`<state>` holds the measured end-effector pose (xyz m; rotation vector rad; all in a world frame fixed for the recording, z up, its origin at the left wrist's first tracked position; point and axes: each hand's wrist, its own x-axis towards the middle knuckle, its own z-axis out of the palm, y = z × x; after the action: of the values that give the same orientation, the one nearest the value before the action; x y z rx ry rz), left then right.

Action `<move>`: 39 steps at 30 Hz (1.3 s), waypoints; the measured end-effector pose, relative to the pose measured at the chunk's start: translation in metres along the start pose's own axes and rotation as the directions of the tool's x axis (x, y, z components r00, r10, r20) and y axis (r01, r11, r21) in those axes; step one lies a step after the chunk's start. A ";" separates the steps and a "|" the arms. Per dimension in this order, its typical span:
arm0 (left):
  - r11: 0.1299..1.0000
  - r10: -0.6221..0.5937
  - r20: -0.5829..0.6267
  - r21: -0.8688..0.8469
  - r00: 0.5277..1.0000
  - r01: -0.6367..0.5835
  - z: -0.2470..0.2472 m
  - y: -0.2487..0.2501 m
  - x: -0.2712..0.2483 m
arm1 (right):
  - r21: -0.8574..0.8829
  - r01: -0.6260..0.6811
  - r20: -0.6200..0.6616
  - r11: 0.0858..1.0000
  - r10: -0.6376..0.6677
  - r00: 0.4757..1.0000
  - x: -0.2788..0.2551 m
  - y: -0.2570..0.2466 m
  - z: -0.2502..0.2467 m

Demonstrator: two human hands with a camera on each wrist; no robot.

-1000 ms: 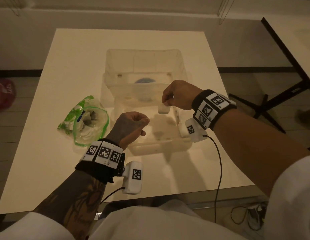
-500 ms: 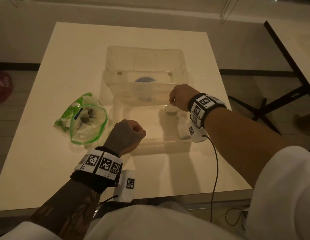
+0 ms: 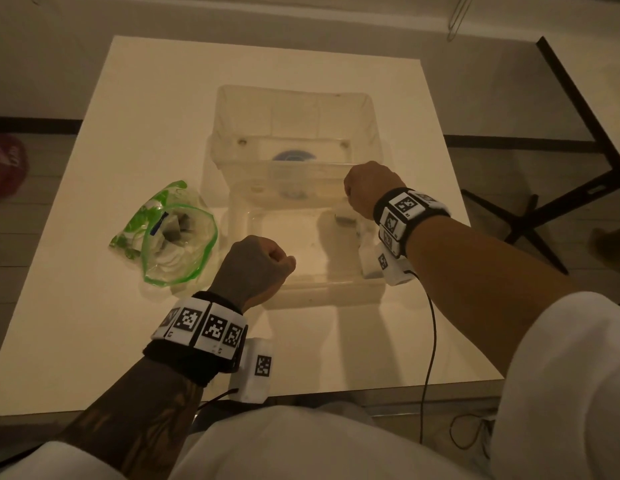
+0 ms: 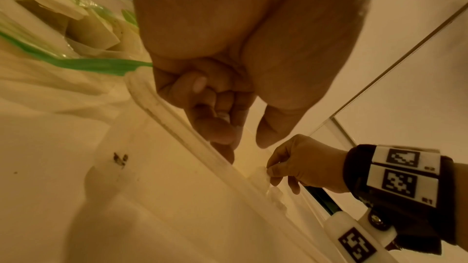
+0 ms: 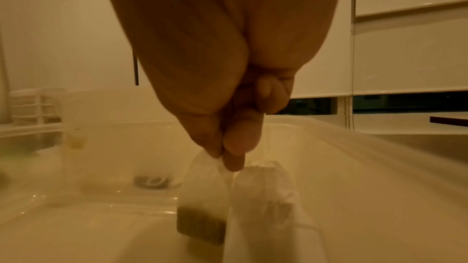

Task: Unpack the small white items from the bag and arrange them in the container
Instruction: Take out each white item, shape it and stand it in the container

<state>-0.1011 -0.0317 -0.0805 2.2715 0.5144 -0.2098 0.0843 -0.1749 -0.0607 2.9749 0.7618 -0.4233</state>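
Observation:
A shallow clear container sits mid-table. My right hand reaches into its far right corner and pinches the top of a small white tea bag, whose lower end is at the container floor. Close beside it stands a second white tea bag, against the right wall. Only a bit of white tea bag shows under the knuckles in the head view. My left hand hovers as a fist over the container's near left rim, with nothing in it. The green-edged plastic bag lies open to the left with more tea bags inside.
A taller clear tub stands right behind the container, with something blue seen through it. Cables hang off the table's near edge. A black-legged table stands at the right. Bare tabletop lies left of the bag.
My right hand has gone down and to the right, carrying the tea bag from above the container into its far right corner. The left fist has stayed by the near left rim.

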 end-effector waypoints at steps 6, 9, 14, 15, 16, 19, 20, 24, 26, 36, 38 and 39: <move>1.000 -0.004 0.006 -0.029 1.000 0.004 -0.002 0.002 -0.001 | 0.029 -0.009 0.027 1.000 0.008 1.000 0.001 0.000 0.000; 1.000 0.020 -0.025 -0.004 0.999 -0.020 -0.002 0.003 -0.004 | 0.045 0.009 0.024 0.999 -0.010 1.000 0.001 0.001 0.001; 1.000 0.021 -0.036 0.003 0.999 -0.021 -0.001 0.002 -0.004 | 0.098 0.065 0.024 0.993 -0.068 0.997 -0.001 -0.002 0.000; 1.000 0.022 -0.035 0.004 0.999 -0.022 -0.001 0.002 -0.003 | 0.123 0.077 0.041 0.989 -0.082 0.996 -0.002 -0.003 0.000; 1.000 0.026 -0.037 0.006 0.999 -0.025 -0.002 0.001 -0.002 | 0.144 0.083 0.064 0.986 -0.093 0.994 -0.002 -0.004 0.000; 0.999 0.044 -0.075 0.005 0.996 -0.044 -0.003 0.000 -0.002 | 0.167 0.081 0.134 0.983 -0.104 0.985 -0.002 -0.004 0.000; 0.999 0.053 -0.098 0.010 0.994 -0.053 -0.005 0.000 -0.002 | 0.167 0.075 0.150 0.983 -0.100 0.984 -0.001 -0.005 0.001; 0.998 0.062 -0.178 0.014 0.982 -0.061 -0.014 -0.007 -0.004 | 0.164 0.061 0.165 0.985 -0.088 0.982 -0.001 -0.006 0.002; 0.999 0.048 -0.228 0.003 0.972 -0.049 -0.020 -0.013 -0.006 | 0.175 0.055 0.170 0.983 -0.086 0.982 -0.001 -0.007 0.003; 0.965 -0.199 -0.469 0.060 0.861 0.256 -0.037 -0.060 0.002 | 0.287 0.132 0.107 0.949 -0.168 0.980 -0.011 -0.025 -0.002; 0.922 -0.313 -0.420 0.080 0.852 0.378 -0.035 -0.069 0.005 | 0.323 0.163 0.076 0.932 -0.198 0.977 -0.021 -0.036 -0.003; 0.913 -0.318 -0.397 0.116 0.861 0.390 -0.032 -0.073 0.005 | 0.338 0.187 0.065 0.922 -0.221 0.973 -0.026 -0.043 -0.003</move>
<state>-0.1283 0.0384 -0.1090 2.3977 1.1654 -0.0067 0.0426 -0.1488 -0.0493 3.1511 1.0950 -0.7815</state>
